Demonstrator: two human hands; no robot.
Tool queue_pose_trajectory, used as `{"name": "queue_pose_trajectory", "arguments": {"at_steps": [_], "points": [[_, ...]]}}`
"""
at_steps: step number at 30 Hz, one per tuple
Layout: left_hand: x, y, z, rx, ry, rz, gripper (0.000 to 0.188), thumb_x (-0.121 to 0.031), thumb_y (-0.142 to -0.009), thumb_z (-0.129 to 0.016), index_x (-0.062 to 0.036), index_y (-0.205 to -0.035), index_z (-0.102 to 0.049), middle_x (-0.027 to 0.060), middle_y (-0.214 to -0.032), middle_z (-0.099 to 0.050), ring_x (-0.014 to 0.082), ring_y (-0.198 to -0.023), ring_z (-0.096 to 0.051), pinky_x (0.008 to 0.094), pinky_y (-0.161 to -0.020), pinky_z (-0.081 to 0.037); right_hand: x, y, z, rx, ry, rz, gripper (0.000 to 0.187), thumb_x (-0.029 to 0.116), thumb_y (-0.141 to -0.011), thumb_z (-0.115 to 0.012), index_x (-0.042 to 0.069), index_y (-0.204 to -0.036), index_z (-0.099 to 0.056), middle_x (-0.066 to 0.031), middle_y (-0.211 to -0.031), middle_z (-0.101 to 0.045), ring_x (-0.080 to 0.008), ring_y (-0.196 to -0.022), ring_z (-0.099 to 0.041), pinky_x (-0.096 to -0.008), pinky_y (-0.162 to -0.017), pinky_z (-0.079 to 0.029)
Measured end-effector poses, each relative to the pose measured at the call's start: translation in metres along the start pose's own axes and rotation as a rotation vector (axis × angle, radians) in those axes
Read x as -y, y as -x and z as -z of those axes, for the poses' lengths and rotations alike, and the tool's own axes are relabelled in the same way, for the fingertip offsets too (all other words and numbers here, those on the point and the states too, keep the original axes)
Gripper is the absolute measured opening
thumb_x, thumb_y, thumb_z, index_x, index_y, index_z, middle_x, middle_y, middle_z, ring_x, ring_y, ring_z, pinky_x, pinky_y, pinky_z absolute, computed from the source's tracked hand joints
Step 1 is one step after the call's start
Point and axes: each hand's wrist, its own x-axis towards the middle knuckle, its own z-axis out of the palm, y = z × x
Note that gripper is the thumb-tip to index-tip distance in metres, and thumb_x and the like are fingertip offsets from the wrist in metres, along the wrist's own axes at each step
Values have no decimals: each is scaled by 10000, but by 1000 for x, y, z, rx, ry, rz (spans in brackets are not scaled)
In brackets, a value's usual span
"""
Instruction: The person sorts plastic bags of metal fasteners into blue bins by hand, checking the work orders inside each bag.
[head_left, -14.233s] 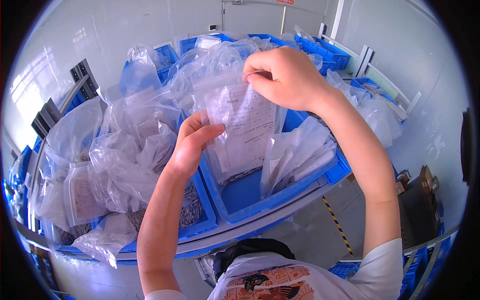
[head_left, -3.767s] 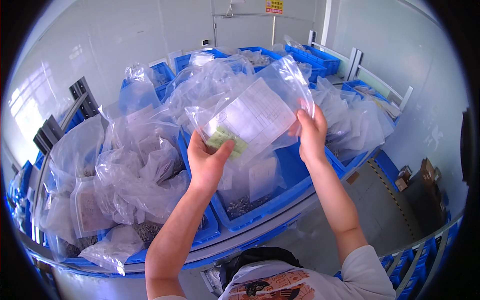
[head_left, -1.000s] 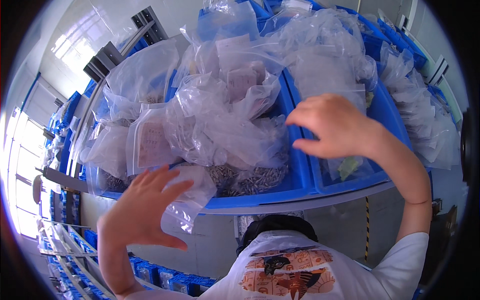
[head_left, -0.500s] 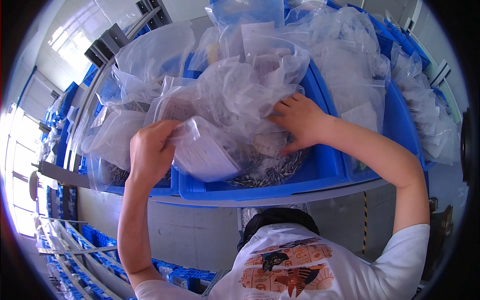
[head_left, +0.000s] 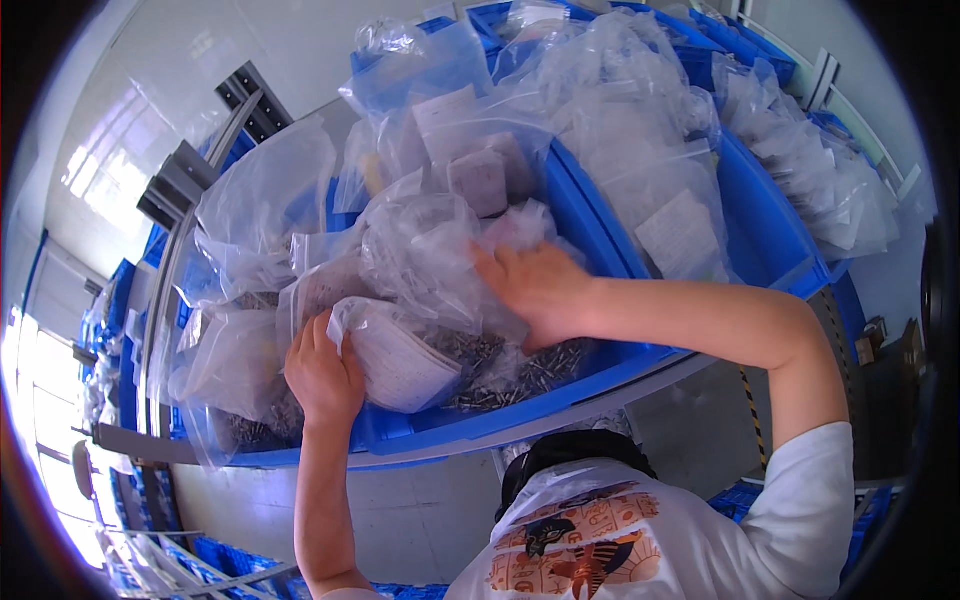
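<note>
My left hand (head_left: 325, 370) is closed on the upper edge of a clear plastic bag (head_left: 405, 365) with a stack of printed paper slips inside. The bag leans at the front of a blue bin (head_left: 520, 405). Against crumpled clear plastic bags (head_left: 425, 245) in the same bin rests my right hand (head_left: 535, 290), a little blurred, its thumb and fingers wide apart. Below that hand lie small metal parts (head_left: 525, 375), thin and pin-like, partly under plastic. A pale paper label (head_left: 478, 183) shows behind the crumpled bags. My right fingertips are partly lost against the plastic.
To the left, more clear bags (head_left: 235, 360) hold metal parts. On the right a second blue bin (head_left: 770, 225) carries large filled bags (head_left: 640, 130), with papered bags (head_left: 800, 150) beyond. A grey rail (head_left: 480, 435) borders the front; dark brackets (head_left: 180, 185) stand at the left.
My right hand has moved left across the bin, pushing the crumpled bags leftward and uncovering more of the label behind. The left hand still grips its bag. The whole view has shifted.
</note>
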Motion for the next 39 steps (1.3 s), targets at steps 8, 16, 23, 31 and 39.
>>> {"name": "queue_pose_trajectory", "arguments": {"at_steps": [8,16,23,31,39], "points": [[-6,4,7,-71,30,-9,180,-59,-678,-486,-16,-850,-522,158,-729,-536,366,-652,-513,416,-561,-402,-43,-10,40,74,-61,36,315,96,-576,-593,51,-883,-537,-143,-703,-588,-318,-737,-580,-411,-607,-454],[-5,5,10,-56,70,112,179,-87,-661,-499,-26,-822,-544,149,-743,-532,350,-649,-510,395,-568,-405,-66,-34,50,-85,-228,-126,292,98,-582,-563,58,-871,-554,-140,-789,-589,-326,-797,-556,-360,-697,-440],[-60,-47,29,-93,2,-137,720,-427,-565,-664,-87,-1165,-455,206,-1184,-386,370,-1210,-246,536,-935,-229,-48,-19,21,-27,-382,23,485,372,-645,-615,45,-993,-531,-153,-1046,-537,-299,-987,-502,-374,-854,-352],[-49,-45,13,335,156,-300,397,-402,-517,-721,-58,-678,-603,89,-858,-536,269,-777,-520,386,-636,-420,-47,-24,-15,70,-260,-148,291,273,-705,-535,53,-892,-570,-166,-863,-598,-324,-858,-559,-415,-762,-417],[-60,11,39,67,156,-161,400,-285,-476,-776,-13,-584,-504,95,-578,-468,259,-498,-477,281,-461,-382,-51,-29,-23,-159,-428,-321,216,147,-669,-500,-3,-815,-552,-188,-826,-587,-342,-801,-559,-436,-696,-435]]}}
